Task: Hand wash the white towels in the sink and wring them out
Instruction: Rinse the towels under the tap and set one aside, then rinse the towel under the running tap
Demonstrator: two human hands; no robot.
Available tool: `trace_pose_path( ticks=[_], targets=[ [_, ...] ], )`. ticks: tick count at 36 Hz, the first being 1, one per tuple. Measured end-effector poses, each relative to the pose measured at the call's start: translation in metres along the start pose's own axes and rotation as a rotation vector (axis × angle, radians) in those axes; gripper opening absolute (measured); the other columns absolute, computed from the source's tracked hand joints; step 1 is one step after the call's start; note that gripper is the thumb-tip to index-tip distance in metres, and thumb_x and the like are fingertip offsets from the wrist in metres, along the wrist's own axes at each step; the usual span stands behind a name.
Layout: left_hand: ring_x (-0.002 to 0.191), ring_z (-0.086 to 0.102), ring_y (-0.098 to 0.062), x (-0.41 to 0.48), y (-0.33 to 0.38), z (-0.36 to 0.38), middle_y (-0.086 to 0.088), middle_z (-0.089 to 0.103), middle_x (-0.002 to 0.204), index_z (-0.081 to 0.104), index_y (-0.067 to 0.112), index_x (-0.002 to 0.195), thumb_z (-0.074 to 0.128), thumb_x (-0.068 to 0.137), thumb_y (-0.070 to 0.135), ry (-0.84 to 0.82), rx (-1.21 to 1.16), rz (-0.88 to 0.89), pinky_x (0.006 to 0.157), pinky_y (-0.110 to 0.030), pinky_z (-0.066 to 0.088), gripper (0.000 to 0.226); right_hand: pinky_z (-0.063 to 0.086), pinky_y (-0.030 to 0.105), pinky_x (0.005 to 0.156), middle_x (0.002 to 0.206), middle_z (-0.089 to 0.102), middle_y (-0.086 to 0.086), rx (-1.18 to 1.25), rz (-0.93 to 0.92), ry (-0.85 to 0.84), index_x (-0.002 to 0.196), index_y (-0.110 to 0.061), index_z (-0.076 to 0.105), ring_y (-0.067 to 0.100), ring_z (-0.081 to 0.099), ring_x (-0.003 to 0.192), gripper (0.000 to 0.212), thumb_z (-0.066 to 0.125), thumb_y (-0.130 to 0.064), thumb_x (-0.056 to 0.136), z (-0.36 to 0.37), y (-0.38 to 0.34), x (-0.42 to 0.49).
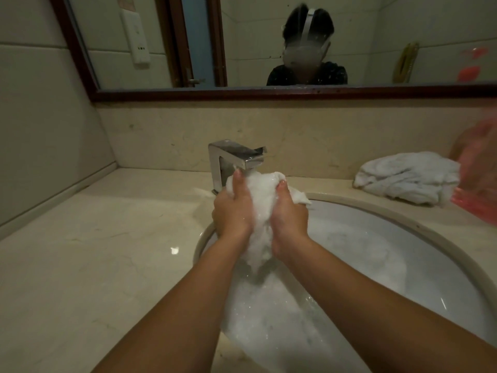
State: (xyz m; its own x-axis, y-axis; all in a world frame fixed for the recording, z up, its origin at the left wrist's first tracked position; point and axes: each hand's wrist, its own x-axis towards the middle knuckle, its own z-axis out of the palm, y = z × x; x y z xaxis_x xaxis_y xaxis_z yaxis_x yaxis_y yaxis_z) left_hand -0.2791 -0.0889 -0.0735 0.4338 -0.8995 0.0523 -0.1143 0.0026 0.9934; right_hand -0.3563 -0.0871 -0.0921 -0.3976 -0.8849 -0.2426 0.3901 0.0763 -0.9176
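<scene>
Both hands are up over the back-left part of the sink (419,254). The left hand (232,214) and right hand (289,219) each have their fingers curled round one bunched white towel (259,208), thumbs pointing up and palms facing each other. The towel is wet and compressed between them. Its top is just under the spout of the faucet (228,160), and its lower end hangs toward the foamy water (269,319) in the basin.

Clearances:
- Above: the spout edge sits just over the left thumb tip. I cannot tell whether they touch.
- Behind: the faucet body stands at the basin's back rim, with the backsplash (322,135) beyond it and the mirror (242,49) frame higher up.
- Left: a broad stretch of counter (94,251) runs from the basin rim to the side wall (40,130).
- Right: the far half of the basin is open water and bare wall, with the forearms crossing only its near-left part.

A second white towel (406,177) lies heaped on the counter near the basin's back-right rim, apart from the hands. Its right end meets a red translucent object (476,184), blurred and cut off by the frame edge.
</scene>
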Motion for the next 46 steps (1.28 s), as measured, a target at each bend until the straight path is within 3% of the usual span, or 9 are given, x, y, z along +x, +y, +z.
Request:
trace_pose_path(
  ticks=[4,12,17,22,28,34,39,42,46],
  targets=[
    [0.121,0.064,-0.037,0.004,0.001,0.004,-0.013,0.071,0.125,0.071,0.015,0.130,0.033,0.107,0.066,0.041,0.033,0.023,0.097,-0.040,0.048,0.067,0.062,0.039,0.079,0.093,0.078,0.002,-0.069,-0.068,0.056,0.106,-0.019,0.072,0.024,0.076,0.086,0.046,0.059,-0.062,0.102,-0.001,-0.005,0.001],
    [0.103,0.064,-0.026,0.001,-0.001,0.004,-0.003,0.069,0.110,0.069,0.012,0.120,0.026,0.106,0.070,0.002,0.022,-0.015,0.092,-0.037,0.048,0.074,0.059,0.036,0.071,0.089,0.078,0.005,-0.042,0.019,-0.002,0.101,-0.017,0.072,0.026,0.076,0.083,0.043,0.061,-0.058,0.103,-0.006,-0.008,0.005],
    [0.091,0.065,-0.018,-0.012,0.001,0.006,0.006,0.066,0.091,0.060,0.027,0.106,0.023,0.108,0.066,-0.161,0.010,-0.011,0.091,-0.036,0.049,0.055,0.064,0.048,0.091,0.106,0.080,0.010,0.027,0.078,-0.018,0.120,-0.011,0.071,0.032,0.078,0.095,0.059,0.074,-0.062,0.090,-0.018,-0.016,0.005],
    [0.121,0.059,-0.017,-0.033,0.008,0.018,0.007,0.061,0.129,0.054,0.029,0.141,0.026,0.107,0.068,-0.201,-0.009,0.103,0.096,-0.032,0.042,0.059,0.065,0.051,0.089,0.107,0.081,0.008,0.032,-0.005,-0.062,0.126,-0.017,0.066,0.029,0.080,0.093,0.083,0.095,-0.057,0.059,-0.040,-0.034,-0.001],
    [0.114,0.068,-0.025,-0.049,0.026,0.050,-0.003,0.071,0.122,0.061,0.019,0.135,0.027,0.102,0.074,-0.310,0.019,0.050,0.104,-0.046,0.054,0.073,0.065,0.055,0.088,0.099,0.082,0.009,-0.035,-0.110,-0.008,0.114,-0.016,0.072,0.028,0.081,0.091,0.032,0.085,-0.027,0.087,-0.079,-0.056,0.002],
    [0.118,0.057,-0.030,-0.094,0.068,0.098,-0.010,0.053,0.142,0.029,0.013,0.154,0.026,0.109,0.064,-0.474,0.025,-0.008,0.097,-0.043,0.048,0.068,0.067,0.051,0.083,0.102,0.080,0.011,-0.033,-0.210,0.136,0.117,-0.010,0.070,0.028,0.080,0.088,0.032,0.084,-0.021,0.090,-0.141,-0.113,-0.001],
    [0.117,0.066,-0.031,-0.130,0.093,0.147,-0.004,0.066,0.131,0.056,0.014,0.143,0.036,0.103,0.066,-0.679,-0.099,-0.096,0.104,-0.047,0.053,0.068,0.067,0.051,0.082,0.102,0.081,0.017,-0.011,-0.252,0.193,0.116,-0.007,0.072,0.032,0.081,0.089,0.051,0.085,-0.029,0.072,-0.203,-0.152,-0.004],
    [0.108,0.073,-0.039,-0.121,0.063,0.205,-0.012,0.078,0.116,0.071,0.014,0.131,0.046,0.063,0.087,-0.783,-0.165,-0.250,0.104,-0.054,0.055,0.103,0.064,0.035,0.060,0.096,0.079,0.019,-0.076,-0.222,0.242,0.111,-0.007,0.071,0.030,0.079,0.078,0.030,0.081,-0.021,0.086,-0.238,-0.158,-0.010],
    [0.093,0.073,-0.036,-0.185,0.083,0.194,-0.015,0.080,0.090,0.074,0.003,0.110,0.039,0.105,0.063,-0.925,-0.267,-0.391,0.092,-0.045,0.058,0.069,0.063,0.063,0.087,0.097,0.079,0.021,-0.068,-0.216,0.315,0.110,-0.007,0.073,0.040,0.080,0.090,0.045,0.080,-0.022,0.068,-0.292,-0.159,-0.013]
  ],
)
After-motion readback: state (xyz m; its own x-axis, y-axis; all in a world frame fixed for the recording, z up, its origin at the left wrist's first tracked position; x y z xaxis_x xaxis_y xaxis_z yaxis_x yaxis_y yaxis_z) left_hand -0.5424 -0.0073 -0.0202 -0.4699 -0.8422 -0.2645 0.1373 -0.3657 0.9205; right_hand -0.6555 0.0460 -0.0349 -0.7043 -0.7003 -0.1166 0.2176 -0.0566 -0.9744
